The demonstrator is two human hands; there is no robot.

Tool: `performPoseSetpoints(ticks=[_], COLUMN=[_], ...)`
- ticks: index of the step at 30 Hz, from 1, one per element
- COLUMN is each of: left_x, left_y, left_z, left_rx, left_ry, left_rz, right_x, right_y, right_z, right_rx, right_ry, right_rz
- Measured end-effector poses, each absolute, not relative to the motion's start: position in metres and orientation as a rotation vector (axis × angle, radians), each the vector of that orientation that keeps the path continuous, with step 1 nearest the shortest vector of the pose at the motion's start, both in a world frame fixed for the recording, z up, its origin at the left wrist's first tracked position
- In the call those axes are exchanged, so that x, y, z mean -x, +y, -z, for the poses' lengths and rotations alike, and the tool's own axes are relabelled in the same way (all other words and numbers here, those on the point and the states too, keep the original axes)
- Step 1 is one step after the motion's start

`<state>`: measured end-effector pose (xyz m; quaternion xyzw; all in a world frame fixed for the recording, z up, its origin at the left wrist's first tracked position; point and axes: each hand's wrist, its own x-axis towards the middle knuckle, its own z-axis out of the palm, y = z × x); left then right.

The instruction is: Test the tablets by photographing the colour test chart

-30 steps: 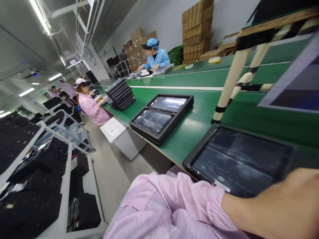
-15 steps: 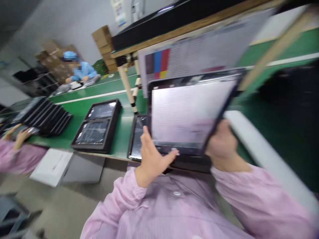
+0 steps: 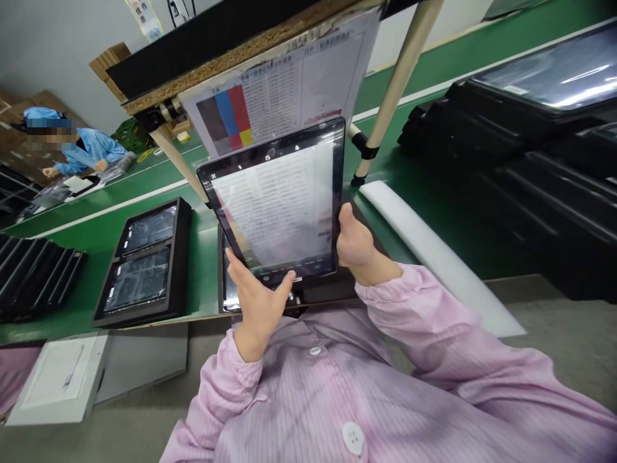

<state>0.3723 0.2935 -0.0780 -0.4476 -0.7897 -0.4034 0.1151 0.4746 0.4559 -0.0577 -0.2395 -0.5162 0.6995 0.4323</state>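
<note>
A black-framed tablet (image 3: 284,209) is held up in front of me, its lit screen showing a camera picture of a printed page. My left hand (image 3: 258,302) grips its lower left edge, thumb on the bottom bezel. My right hand (image 3: 355,244) is closed round the right edge, thumb at the front, fingers hidden behind. Beyond the tablet hangs a printed chart (image 3: 279,83) with coloured blocks and rows of text. Under the tablet, a black tray (image 3: 332,289) lies on the bench, mostly covered.
On the green bench (image 3: 202,257) at left stands a black tray (image 3: 178,270) holding two wrapped tablets, with stacked black trays (image 3: 38,276) beyond. A white foam strip (image 3: 434,257) and more black trays (image 3: 530,186) are at right. A person in blue (image 3: 87,151) sits at far left.
The view has swung to the right and steadied. The tablet has turned more upright in both hands, and its screen picture is sharper. The neighbour's hands at left have left the view.
</note>
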Motion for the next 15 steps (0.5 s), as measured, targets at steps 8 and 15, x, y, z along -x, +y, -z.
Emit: performPoseSetpoints(ticks=[8, 15], left_x=[-0.373, -0.355], left_y=[0.294, 0.288], left_z=[0.077, 0.074], left_rx=[1.264, 1.253], left_ry=[-2.42, -2.175], left_rz=[1.278, 1.945], right_x=[-0.473, -0.482], right_y=[0.459, 0.452], right_z=[0.051, 0.053], right_rx=[0.547, 0.734], right_ry=[-1.441, -1.324], right_rz=[-1.64, -1.631])
